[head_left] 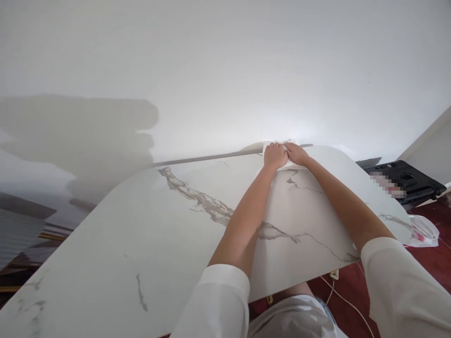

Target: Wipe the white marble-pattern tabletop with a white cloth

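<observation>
A white cloth (291, 165) lies bunched near the far edge of the white marble-patterned table (141, 225), close to the wall. My left hand (276, 156) presses down on the cloth with its fingers bent over it. Right beside it, my right hand (296, 153) bears on the same cloth, fingers closed and touching my left hand. Both arms reach straight out across the tabletop. Part of the cloth is hidden under the hands.
A pale wall (225, 80) rises behind the table. To the right are a black case (419, 180) and a white plastic bag (424, 231). A power cable (348, 300) runs over the red floor (431, 263) near my legs.
</observation>
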Tool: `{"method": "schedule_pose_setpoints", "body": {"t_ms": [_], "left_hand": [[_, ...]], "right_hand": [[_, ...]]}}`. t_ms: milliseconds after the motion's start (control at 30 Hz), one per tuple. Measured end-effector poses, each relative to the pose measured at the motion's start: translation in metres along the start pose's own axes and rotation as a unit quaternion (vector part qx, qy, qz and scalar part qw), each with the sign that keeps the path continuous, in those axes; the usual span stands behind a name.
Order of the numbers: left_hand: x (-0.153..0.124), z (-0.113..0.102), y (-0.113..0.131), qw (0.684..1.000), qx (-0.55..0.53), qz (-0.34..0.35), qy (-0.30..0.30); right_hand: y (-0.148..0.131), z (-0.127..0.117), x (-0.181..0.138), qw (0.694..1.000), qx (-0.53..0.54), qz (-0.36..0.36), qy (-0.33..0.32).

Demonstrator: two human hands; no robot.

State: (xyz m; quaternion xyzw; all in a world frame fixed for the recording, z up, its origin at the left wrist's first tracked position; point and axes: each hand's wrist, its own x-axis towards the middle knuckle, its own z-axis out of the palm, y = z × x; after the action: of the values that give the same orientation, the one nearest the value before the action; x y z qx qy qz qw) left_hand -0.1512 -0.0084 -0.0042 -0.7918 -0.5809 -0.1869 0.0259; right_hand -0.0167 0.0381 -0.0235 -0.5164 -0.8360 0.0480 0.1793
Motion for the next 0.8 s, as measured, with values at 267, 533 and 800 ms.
{"method": "schedule_pose_setpoints", "body": {"t_ms": [267,533,800], "left_hand": [[-0.021,-0.004,0.003,1.000,-0.011,0.020,0.001],[-0.056,-0.015,0.020,1.000,-0.015,0.013,-0.014],[-0.093,-0.027,0.035,0.999,-0.028,0.003,-0.021]], "right_hand": [[-0.006,0.004,-0.018,0.998,-0.051,-0.031,0.031],[-0.020,-0.004,-0.057,0.998,-0.058,-0.034,0.014],[-0.040,-0.012,-0.098,0.998,-0.054,-0.027,-0.013]]}}
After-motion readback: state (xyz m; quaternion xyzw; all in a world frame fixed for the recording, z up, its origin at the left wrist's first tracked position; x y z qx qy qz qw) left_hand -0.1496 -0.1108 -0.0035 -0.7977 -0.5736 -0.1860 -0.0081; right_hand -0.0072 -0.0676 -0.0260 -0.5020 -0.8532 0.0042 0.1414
